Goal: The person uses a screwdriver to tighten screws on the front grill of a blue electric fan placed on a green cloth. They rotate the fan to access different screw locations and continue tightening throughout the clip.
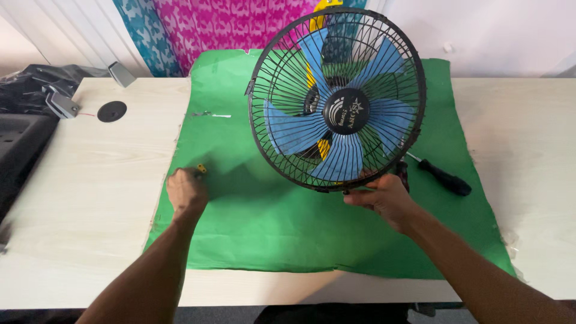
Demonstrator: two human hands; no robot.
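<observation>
The right hand (387, 195) grips the lower rim of a round black fan (337, 99), fingers curled around the bottom of its wire cage, holding it tilted up off the green mat (258, 222) so that the blue blades face the camera. A round black cap with pale lettering sits at the centre of the cage, and bits of yellow show behind the blades. The left hand (186, 189) rests on the mat well to the left of the fan, fingers bent over a small yellow piece (201, 169); it seems to pinch that piece, though the view is too small to be sure. A screwdriver (441, 176) with a black handle lies on the mat just right of the fan's base. A thin pale strip (211, 114) lies near the mat's upper left. The mat covers the middle of a pale wood-grain desk (90, 198). On the desk's left sit a round black disc (112, 111), two small grey metal pieces (60, 105) and a crumpled black plastic bag (30, 84). Behind the desk hangs a patterned cloth (204, 27) in pink and teal, against a white wall (498, 30).
</observation>
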